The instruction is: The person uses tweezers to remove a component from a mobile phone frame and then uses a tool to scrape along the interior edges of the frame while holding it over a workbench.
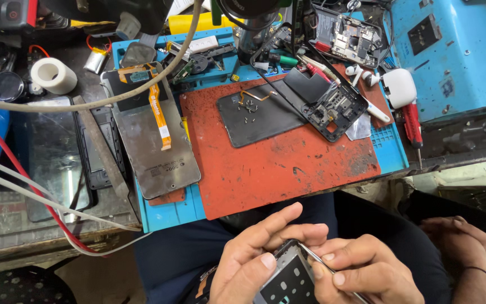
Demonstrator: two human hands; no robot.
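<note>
phone frame [288, 278] btm cut off by edge | hands [361, 276] partly cropped

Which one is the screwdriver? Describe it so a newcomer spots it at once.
Start at the big blue machine in the top right corner. Just below its left side, beside the blue mat's right edge, lies the screwdriver. Its red handle and thin metal tip pointing toward the bench edge set it apart from the white case above it.

Both hands bare: left hand [251, 256], right hand [361, 273], no gloves, no rings visible, nails short. No sleeves in view at the wrists. Dark navy trousers [198, 247] cover the lap. Small orange-and-white patch [202, 286] on dark fabric by the left wrist.
</note>
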